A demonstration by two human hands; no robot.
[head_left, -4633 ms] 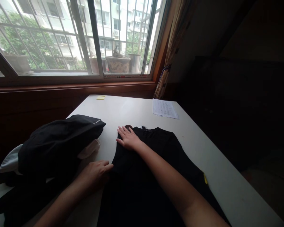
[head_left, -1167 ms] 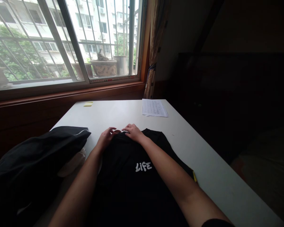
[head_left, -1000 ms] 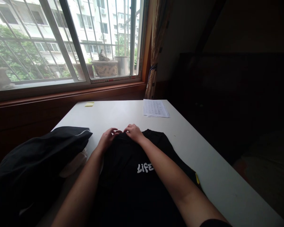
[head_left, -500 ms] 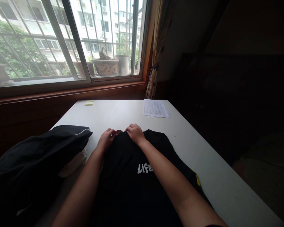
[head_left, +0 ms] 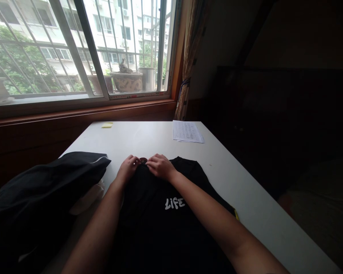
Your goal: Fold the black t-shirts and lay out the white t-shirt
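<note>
A black T-shirt with white "Life" lettering lies spread in front of me. My left hand is closed on its far edge, left of the neck. Just to the right, my right hand has its fingers pinched together on the same edge, near the neck opening. Between the two hands shows a small curved reddish-brown thing, too small to make out. A short yellow strip marks the shirt's right side. Both forearms cover part of the cloth.
The shirt rests on a white table. To the left is a heap of dark clothing with a pale cloth under it. Papers and a yellow note lie at the far edge, below a barred window.
My right hand has shifted slightly left along the shirt's far edge, closer to my left hand. More of the white lettering shows now. My left hand stays about where it was.
</note>
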